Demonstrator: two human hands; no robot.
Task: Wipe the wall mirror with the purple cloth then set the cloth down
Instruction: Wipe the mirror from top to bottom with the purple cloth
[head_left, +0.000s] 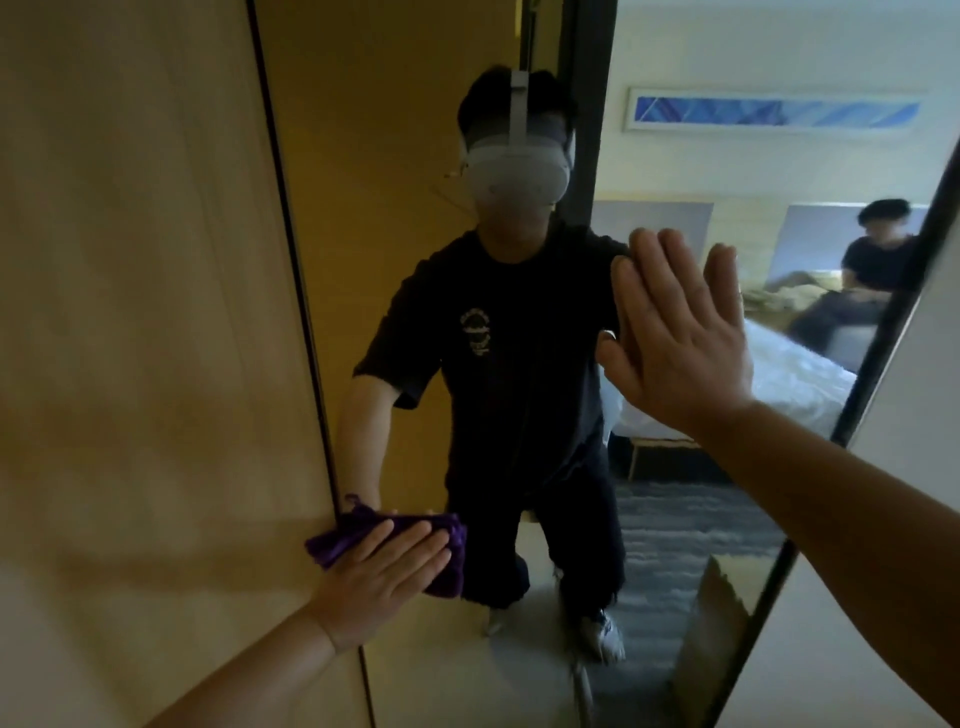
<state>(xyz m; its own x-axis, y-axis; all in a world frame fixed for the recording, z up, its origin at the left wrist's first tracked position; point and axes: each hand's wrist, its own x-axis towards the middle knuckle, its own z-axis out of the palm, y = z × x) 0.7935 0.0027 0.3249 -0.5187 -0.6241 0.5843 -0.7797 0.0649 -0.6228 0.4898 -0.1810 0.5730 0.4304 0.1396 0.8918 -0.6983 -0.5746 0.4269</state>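
The tall wall mirror fills the middle of the view in a thin dark frame. My left hand lies flat on the purple cloth and presses it against the glass near the mirror's left edge, low down. My right hand rests flat on the glass higher up at the right, fingers spread, with nothing in it. Much of the cloth is hidden under my left palm.
A light wooden panel borders the mirror on the left, and a white wall borders it on the right. The glass reflects a person in a headset, a bed, patterned carpet and a second seated person.
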